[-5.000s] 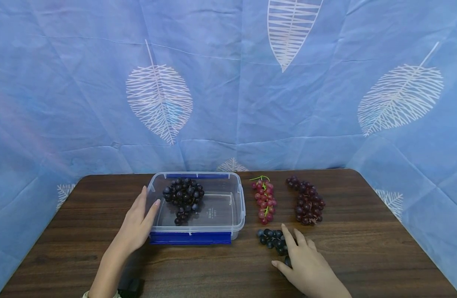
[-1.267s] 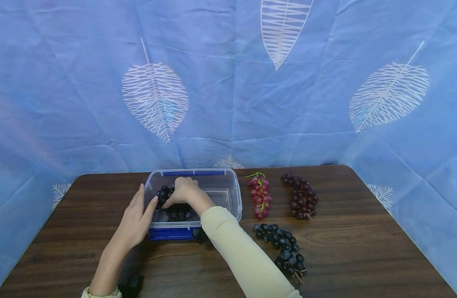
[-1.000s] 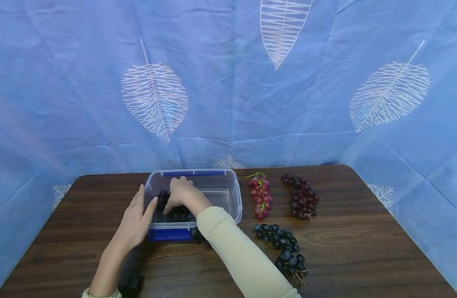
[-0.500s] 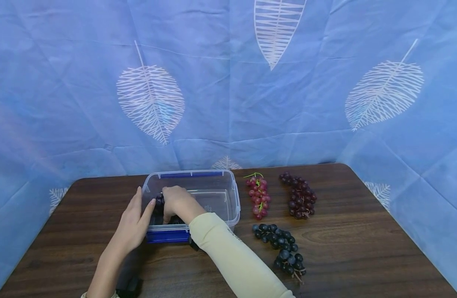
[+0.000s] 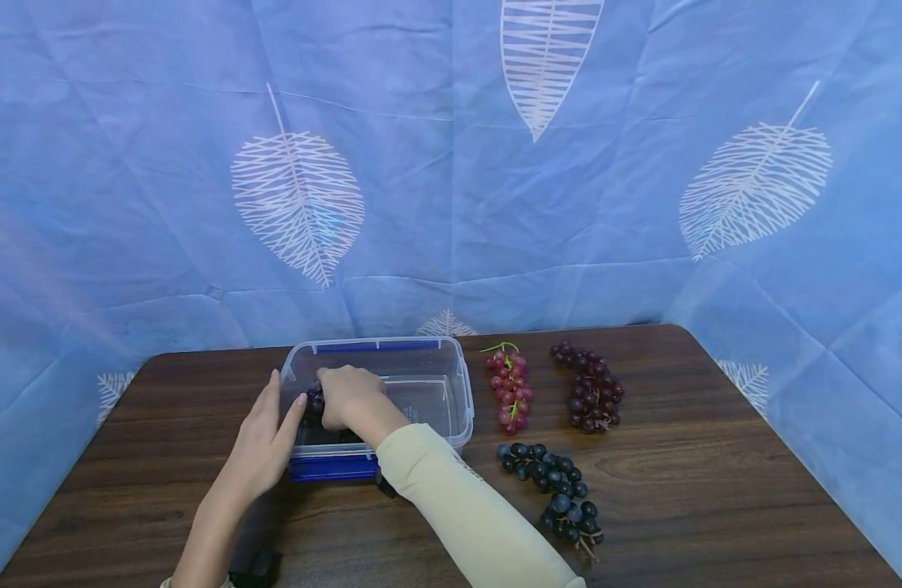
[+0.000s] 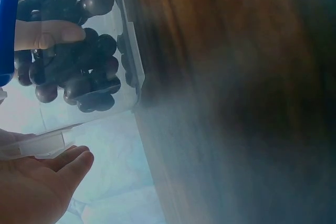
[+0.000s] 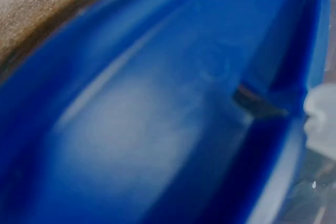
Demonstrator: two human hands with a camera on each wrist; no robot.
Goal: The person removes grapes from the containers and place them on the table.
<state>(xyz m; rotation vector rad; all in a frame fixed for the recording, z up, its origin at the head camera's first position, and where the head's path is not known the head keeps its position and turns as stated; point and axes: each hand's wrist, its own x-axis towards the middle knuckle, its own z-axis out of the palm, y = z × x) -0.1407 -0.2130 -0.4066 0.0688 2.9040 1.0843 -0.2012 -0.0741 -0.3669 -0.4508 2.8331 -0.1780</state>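
A clear plastic storage box (image 5: 469, 384) with blue latch flaps stands open on the table. Inside its left part lies a bunch of dark grapes (image 5: 314, 400), mostly hidden in the head view by my right hand (image 5: 354, 402). That hand reaches over the front rim with curled fingers and grips the bunch. Through the box wall, the left wrist view shows a digit (image 6: 55, 34) of it pressed among the grapes (image 6: 79, 77). My left hand (image 5: 260, 441) rests against the box's left side, fingers straight. A blue latch flap (image 7: 157, 103) fills the right wrist view, hiding the right hand there.
Right of the box lie a red grape bunch (image 5: 510, 388) with green stems and a dark-red bunch (image 5: 596, 392). Nearer the front is a black grape bunch (image 5: 550, 478). The wooden table (image 5: 716, 490) meets a blue leaf-patterned cloth (image 5: 451, 204) behind.
My right hand has left the black grapes on the table and reached into the box. The bunch inside has shifted toward the left wall. My left hand stays at the box's side.
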